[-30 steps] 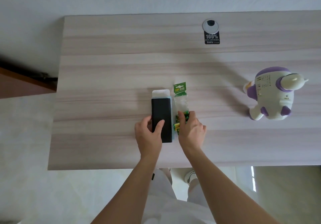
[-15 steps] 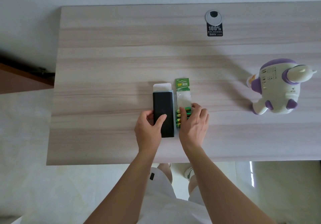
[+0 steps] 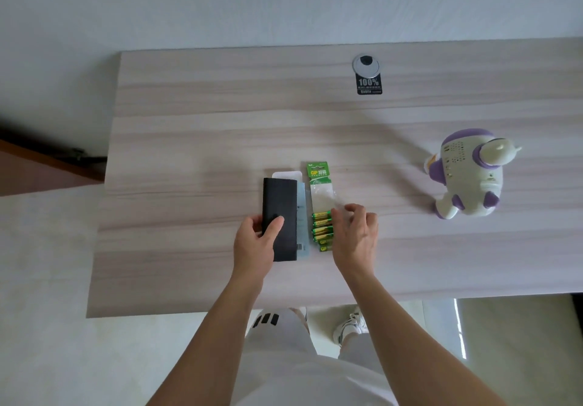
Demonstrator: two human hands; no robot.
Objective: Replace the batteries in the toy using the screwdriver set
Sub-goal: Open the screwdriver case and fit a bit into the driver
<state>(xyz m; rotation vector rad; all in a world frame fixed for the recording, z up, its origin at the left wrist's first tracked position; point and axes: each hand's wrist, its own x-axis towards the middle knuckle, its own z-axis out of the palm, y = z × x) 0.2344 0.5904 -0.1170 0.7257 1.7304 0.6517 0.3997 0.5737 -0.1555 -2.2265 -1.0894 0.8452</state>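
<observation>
Fingers point(image 3: 254, 221) of left hand point(image 3: 255, 243) grip black screwdriver case point(image 3: 280, 197) mid-surface point(image 3: 189, 122), long axis pointing away, flap far; right hand point(image 3: 356, 235) loose-fingered beside parallel battery pack point(image 3: 320, 191); toy point(image 3: 467, 175) well right.

Screwdriver case point(image 3: 280, 213): lying mid-table point(image 3: 189, 137), touching the battery pack point(image 3: 321, 204) on its right.
Toy point(image 3: 467, 175): lying well right of both.
Grommet point(image 3: 366, 64): sitting behind, near the far edge.
</observation>
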